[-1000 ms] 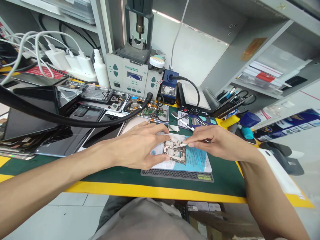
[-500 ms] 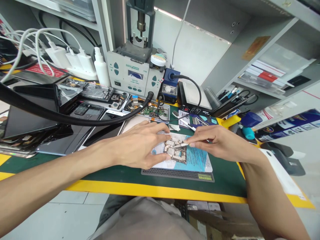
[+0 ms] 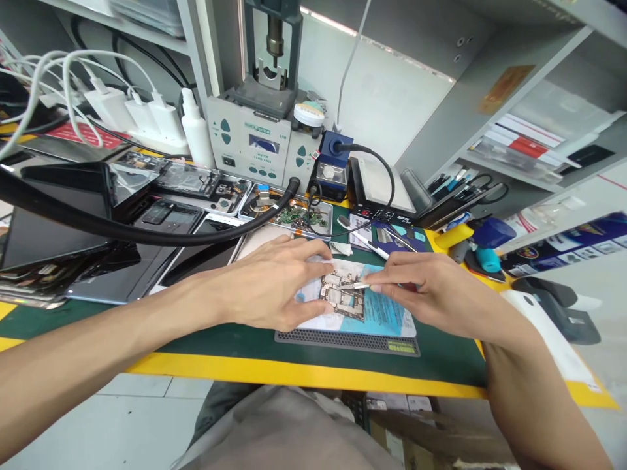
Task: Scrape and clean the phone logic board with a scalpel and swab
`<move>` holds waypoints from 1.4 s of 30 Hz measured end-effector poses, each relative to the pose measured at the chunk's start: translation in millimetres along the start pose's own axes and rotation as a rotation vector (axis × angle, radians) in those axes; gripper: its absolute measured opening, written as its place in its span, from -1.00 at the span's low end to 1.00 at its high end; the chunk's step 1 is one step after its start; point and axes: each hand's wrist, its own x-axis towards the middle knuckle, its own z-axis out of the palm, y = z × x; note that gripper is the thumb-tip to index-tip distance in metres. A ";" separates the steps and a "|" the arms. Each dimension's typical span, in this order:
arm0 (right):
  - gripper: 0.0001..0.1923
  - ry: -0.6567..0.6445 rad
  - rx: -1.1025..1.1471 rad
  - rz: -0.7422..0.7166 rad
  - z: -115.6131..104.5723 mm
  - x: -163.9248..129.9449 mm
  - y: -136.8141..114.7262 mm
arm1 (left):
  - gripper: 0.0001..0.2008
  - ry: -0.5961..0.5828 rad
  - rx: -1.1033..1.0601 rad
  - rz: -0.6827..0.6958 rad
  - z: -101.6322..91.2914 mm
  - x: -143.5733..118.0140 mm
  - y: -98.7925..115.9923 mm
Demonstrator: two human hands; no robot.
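Observation:
A bare phone logic board [image 3: 349, 307] lies on a white-and-blue printed sheet [image 3: 386, 313]. My left hand [image 3: 274, 284] comes in from the left, its thumb and fingertips gripping the board's left edge. Pinched in my right hand [image 3: 416, 284] is a slim silver pair of tweezers [image 3: 356, 286]. Their pointed tips are over the upper middle of the board; whether they touch it is too small to tell. Beneath the sheet, a grey perforated mat [image 3: 343, 339] shows along the near side.
Phones and screens [image 3: 142, 241] are stacked on the left, under a thick black hose [image 3: 147, 228]. Behind the board are a parts tray [image 3: 313, 219] and a grey rework station [image 3: 255, 147]. Loose tools [image 3: 372, 245] lie beyond my right hand. The green bench has a yellow front edge [image 3: 294, 372].
My right hand and the tweezers have shifted slightly, their angle a little flatter over the board. My left hand keeps its place on the board.

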 end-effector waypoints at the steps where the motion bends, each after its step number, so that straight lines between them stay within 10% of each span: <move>1: -0.68 0.001 -0.003 0.006 0.7 -0.8 -0.7 | -0.50 0.002 0.001 0.003 0.1 0.0 -0.1; 42: -0.71 0.413 -0.272 0.173 66.2 -32.9 -51.2 | -0.53 0.024 0.030 0.000 2.6 0.3 0.2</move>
